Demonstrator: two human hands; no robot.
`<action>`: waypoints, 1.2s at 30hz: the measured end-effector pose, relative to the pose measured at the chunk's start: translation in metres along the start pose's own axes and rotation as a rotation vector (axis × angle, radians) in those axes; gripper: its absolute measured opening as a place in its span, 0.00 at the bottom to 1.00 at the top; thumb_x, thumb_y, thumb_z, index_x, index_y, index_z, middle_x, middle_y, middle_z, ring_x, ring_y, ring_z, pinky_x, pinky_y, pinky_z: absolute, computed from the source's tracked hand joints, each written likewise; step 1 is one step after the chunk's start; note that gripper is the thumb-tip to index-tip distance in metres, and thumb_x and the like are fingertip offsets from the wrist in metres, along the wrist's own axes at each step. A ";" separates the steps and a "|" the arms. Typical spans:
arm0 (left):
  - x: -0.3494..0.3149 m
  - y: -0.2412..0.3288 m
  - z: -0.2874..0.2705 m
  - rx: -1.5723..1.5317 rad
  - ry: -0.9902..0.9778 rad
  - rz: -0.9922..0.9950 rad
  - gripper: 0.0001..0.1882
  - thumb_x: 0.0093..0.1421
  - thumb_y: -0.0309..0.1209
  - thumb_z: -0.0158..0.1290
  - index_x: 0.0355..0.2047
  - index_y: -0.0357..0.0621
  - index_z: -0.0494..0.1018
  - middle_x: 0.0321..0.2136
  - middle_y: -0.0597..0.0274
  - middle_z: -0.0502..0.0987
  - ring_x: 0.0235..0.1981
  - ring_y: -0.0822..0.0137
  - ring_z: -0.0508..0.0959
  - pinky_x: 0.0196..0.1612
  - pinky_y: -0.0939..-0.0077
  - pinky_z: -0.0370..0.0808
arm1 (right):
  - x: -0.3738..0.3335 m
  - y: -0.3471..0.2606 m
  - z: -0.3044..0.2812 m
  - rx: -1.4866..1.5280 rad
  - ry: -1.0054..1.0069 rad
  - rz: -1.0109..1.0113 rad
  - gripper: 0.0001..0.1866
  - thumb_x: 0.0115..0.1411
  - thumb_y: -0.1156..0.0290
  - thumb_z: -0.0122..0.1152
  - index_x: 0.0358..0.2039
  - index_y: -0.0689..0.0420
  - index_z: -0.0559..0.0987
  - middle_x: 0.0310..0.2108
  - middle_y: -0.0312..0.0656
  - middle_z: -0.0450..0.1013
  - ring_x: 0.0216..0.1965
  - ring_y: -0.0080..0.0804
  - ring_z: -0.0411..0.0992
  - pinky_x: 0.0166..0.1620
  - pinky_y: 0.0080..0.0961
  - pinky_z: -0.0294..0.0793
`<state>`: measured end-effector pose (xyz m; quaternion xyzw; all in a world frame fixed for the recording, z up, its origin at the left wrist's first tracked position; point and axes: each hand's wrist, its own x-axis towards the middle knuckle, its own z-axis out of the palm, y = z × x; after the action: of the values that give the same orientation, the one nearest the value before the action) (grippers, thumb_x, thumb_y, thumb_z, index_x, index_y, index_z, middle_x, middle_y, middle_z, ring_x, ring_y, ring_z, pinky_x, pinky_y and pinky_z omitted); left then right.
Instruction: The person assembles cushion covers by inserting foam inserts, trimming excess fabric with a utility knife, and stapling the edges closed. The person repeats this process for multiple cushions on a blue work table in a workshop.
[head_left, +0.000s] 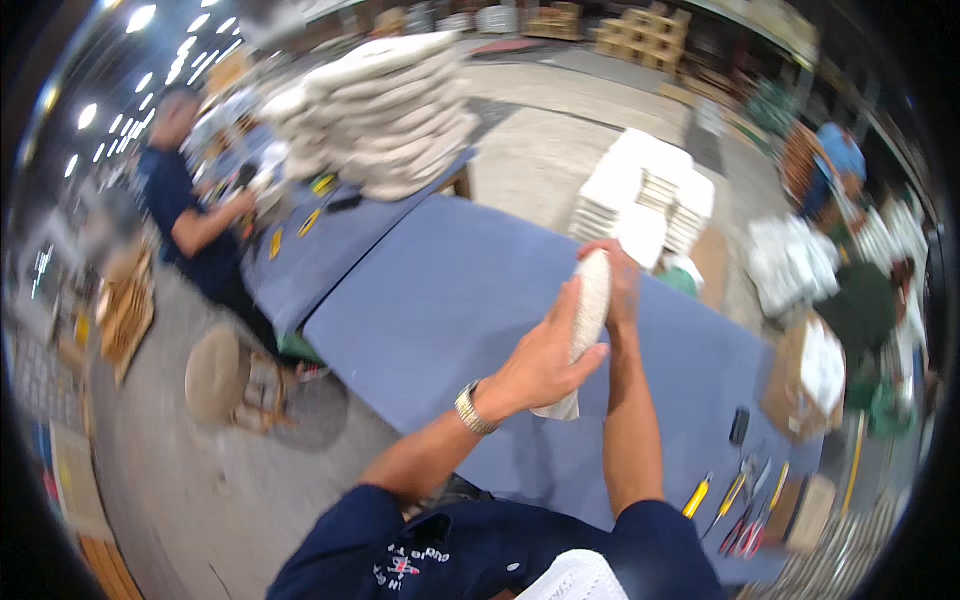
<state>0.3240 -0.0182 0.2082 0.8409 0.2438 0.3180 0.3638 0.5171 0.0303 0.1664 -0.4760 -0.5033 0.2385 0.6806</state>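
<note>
Above the blue-covered table (430, 290), I hold a beige cushion (592, 305) on edge between my two hands, its narrow side toward me. My left hand (545, 360), with a watch on the wrist, presses the near left face, thumb bent across the lower end. Around the far upper end and right side curls my right hand (622, 285), slightly blurred. A pale flap (562, 407) shows below my left hand; whether it belongs to the cushion I cannot tell.
Yellow cutters (697, 495), red-handled scissors (745, 540) and a small black object (740, 425) lie at the table's right. A cardboard box (800, 390) stands beyond. Far left rises a cushion stack (390, 110), near a co-worker (185, 200) and a stool (220, 375). White stacked pads (640, 180) stand behind.
</note>
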 end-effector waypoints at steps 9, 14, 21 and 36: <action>-0.003 0.010 -0.042 -0.011 -0.009 -0.066 0.39 0.66 0.35 0.52 0.70 0.35 0.45 0.63 0.28 0.63 0.60 0.29 0.68 0.61 0.46 0.69 | -0.025 -0.008 0.048 0.251 -0.056 0.097 0.30 0.74 0.55 0.35 0.34 0.65 0.81 0.27 0.41 0.78 0.28 0.29 0.73 0.35 0.27 0.72; -0.018 0.003 -0.067 0.132 -0.197 -0.069 0.45 0.64 0.36 0.54 0.73 0.36 0.42 0.65 0.27 0.60 0.61 0.31 0.68 0.63 0.49 0.69 | -0.030 0.063 0.030 0.001 -0.032 0.118 0.32 0.72 0.53 0.36 0.30 0.66 0.81 0.23 0.44 0.78 0.26 0.33 0.74 0.35 0.31 0.72; -0.117 -0.019 -0.076 0.116 -0.207 -0.047 0.48 0.57 0.37 0.67 0.71 0.36 0.53 0.70 0.41 0.60 0.68 0.47 0.66 0.69 0.58 0.64 | -0.095 0.175 -0.035 -0.291 0.114 0.353 0.30 0.71 0.51 0.42 0.33 0.65 0.82 0.32 0.54 0.80 0.36 0.42 0.77 0.43 0.38 0.73; -0.286 -0.183 -0.027 -0.930 0.503 -0.972 0.32 0.73 0.48 0.47 0.66 0.35 0.63 0.59 0.48 0.73 0.56 0.54 0.78 0.58 0.59 0.77 | -0.083 -0.011 -0.078 0.012 -0.224 0.137 0.24 0.73 0.51 0.50 0.50 0.56 0.84 0.34 0.33 0.73 0.35 0.23 0.68 0.40 0.23 0.68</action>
<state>0.0781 -0.0764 -0.0202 0.2965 0.5063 0.3751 0.7176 0.5552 -0.0730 0.1353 -0.4758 -0.5408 0.3392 0.6050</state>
